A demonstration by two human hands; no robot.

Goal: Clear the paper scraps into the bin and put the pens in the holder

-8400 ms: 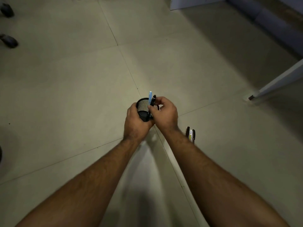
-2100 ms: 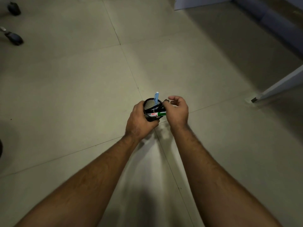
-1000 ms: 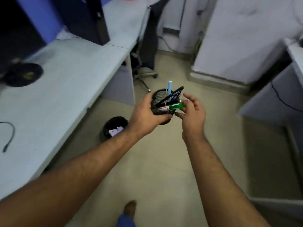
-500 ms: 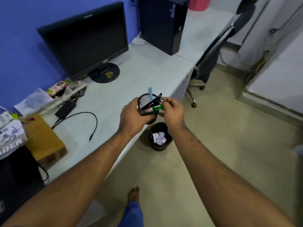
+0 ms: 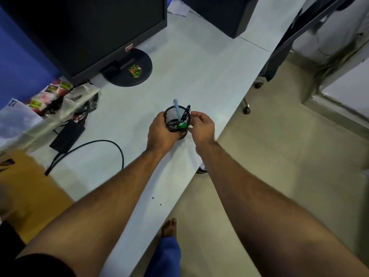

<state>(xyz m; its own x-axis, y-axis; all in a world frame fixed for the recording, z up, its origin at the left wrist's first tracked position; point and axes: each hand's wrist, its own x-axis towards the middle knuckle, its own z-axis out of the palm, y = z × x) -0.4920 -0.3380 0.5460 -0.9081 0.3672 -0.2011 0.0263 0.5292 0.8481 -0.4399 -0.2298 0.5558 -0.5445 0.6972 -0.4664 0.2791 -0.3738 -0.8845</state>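
Starting at the far left, a clutter of plastic wrap and small colourful packets [image 5: 50, 94] lies on the pale bench [image 5: 199, 62] against the blue wall, with a white sheet [image 5: 14, 114] whose print is too blurred to read. Just beside it sit a black power adapter [image 5: 66, 135] and its looping black cable [image 5: 103, 145], and below those a yellow-brown box [image 5: 30, 196]. Behind stands a black monitor [image 5: 83, 31] on a round base, a small red-and-green sticker [image 5: 135, 69] on the base and a tiny badge on the bezel (neither legible).

Near the bench's front edge the left hand [image 5: 161, 132] wraps its fingers round the holder [image 5: 173, 113], a black wire-mesh cup, held upright close over the bench top; whether its base touches the surface cannot be told. Inside it stand a light blue pen [image 5: 177, 108], a black pen [image 5: 186, 112] leaning right, and a green marker [image 5: 182, 125] lying across the rim. The right hand [image 5: 202, 126] has thumb and fingertips pinched at the marker's end by the holder's right side.

Further right, a dark computer tower [image 5: 219, 15] stands at the back of the bench, and chair legs on castors [image 5: 246, 109] rest on the beige tiled floor. A bare foot [image 5: 169, 226] and blue trouser leg show below.
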